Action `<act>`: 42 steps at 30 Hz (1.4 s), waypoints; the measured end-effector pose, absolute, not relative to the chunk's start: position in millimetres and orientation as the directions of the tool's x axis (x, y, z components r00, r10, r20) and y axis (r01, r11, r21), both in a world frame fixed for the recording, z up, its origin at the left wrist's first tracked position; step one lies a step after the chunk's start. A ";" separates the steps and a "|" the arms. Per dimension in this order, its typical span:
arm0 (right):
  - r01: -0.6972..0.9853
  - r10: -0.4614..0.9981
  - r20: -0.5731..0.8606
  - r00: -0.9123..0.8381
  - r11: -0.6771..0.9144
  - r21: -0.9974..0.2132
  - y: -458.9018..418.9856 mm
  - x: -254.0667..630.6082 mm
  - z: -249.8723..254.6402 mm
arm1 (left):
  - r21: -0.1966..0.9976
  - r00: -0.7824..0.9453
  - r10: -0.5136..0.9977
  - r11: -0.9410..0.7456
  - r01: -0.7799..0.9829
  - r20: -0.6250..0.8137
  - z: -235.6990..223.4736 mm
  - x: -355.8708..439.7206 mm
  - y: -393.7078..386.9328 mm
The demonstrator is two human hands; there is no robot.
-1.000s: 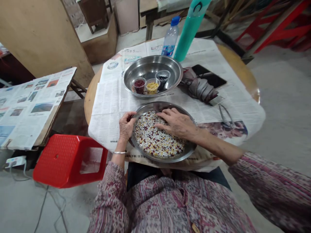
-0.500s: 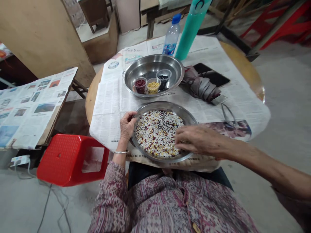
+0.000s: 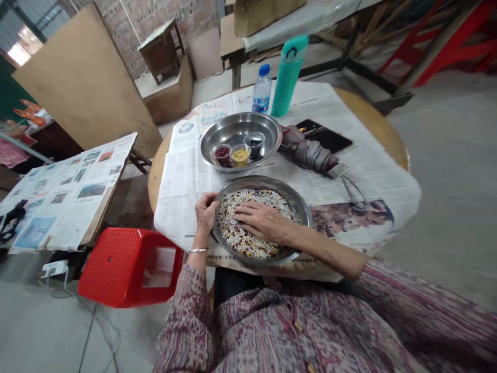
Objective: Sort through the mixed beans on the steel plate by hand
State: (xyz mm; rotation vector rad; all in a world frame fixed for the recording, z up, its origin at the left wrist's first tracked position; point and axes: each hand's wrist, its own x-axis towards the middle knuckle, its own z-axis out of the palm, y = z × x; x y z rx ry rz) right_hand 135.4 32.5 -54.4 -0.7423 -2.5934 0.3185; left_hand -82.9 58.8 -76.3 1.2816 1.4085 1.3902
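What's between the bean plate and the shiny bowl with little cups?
Only newspaper, seen in the head view, between the steel plate and steel bowl.

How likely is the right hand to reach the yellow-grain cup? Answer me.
Probably yes: the right hand lies on the mixed beans; only the steel pan's rim and basin's rim intervene before the yellow-grain cup.

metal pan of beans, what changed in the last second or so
The right hand has moved left from the near right part of the metal pan and now lies flat on the mixed beans. The left hand stays at the pan's left rim. The three small cups stay in the steel basin.
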 end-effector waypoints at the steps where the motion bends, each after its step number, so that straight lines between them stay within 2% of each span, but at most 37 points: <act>1: 0.447 0.541 0.334 -0.772 0.835 -0.320 32.2 128.2 -54.8 | 0.986 -0.202 0.971 -0.102 0.133 0.128 -76.1 -83.4 58.8; 8: 0.358 0.441 0.320 -0.838 0.889 -0.287 29.1 113.1 -57.5 | 0.991 -0.204 0.973 -0.089 0.100 0.108 -77.1 -83.5 58.6; 11: 0.462 0.537 0.333 -0.775 0.841 -0.281 40.1 133.3 -56.8 | 0.989 -0.198 0.975 -0.079 0.124 0.103 -78.6 -83.0 57.7; 14: 0.605 0.685 0.379 -0.622 0.728 -0.322 54.2 150.4 -55.3 | 0.985 -0.183 0.977 -0.085 0.147 0.112 -79.6 -82.1 56.4; 17: 0.684 0.778 0.345 -0.525 0.627 -0.372 58.6 151.2 -54.7 | 0.984 -0.183 0.975 -0.102 0.148 0.129 -79.0 -80.7 55.0; 23: 0.543 0.679 0.248 -0.691 0.714 -0.442 26.7 143.0 -56.8 | 0.981 -0.180 0.977 -0.085 0.171 0.116 -75.9 -79.3 52.0; 26: 0.533 0.656 0.206 -0.726 0.727 -0.434 9.5 155.5 -56.1 | 0.979 -0.182 0.975 -0.093 0.183 0.127 -76.5 -80.2 51.2; 32: 0.678 0.746 0.402 -0.531 0.659 -0.327 -9.3 187.5 -53.5 | 0.949 -0.156 0.974 -0.113 0.293 0.164 -70.0 -82.2 52.8; 34: 0.713 0.773 0.411 -0.483 0.620 -0.329 -13.3 193.0 -54.5 | 0.882 -0.141 0.955 -0.175 0.437 0.260 -60.5 -81.8 49.7; 37: 0.726 0.798 0.422 -0.431 0.585 -0.363 -19.7 195.4 -56.3 | 0.648 -0.028 0.901 -0.289 0.705 0.432 -40.9 -77.5 37.5; 39: 0.725 0.812 0.459 -0.360 0.553 -0.410 -24.8 194.4 -57.4 | 0.504 0.146 0.897 -0.362 0.784 0.417 -29.2 -70.8 26.3; 42: 0.712 0.838 0.513 -0.187 0.475 -0.517 -32.7 191.9 -62.1 | 0.403 0.353 0.900 -0.432 0.807 0.257 -21.8 -55.9 12.7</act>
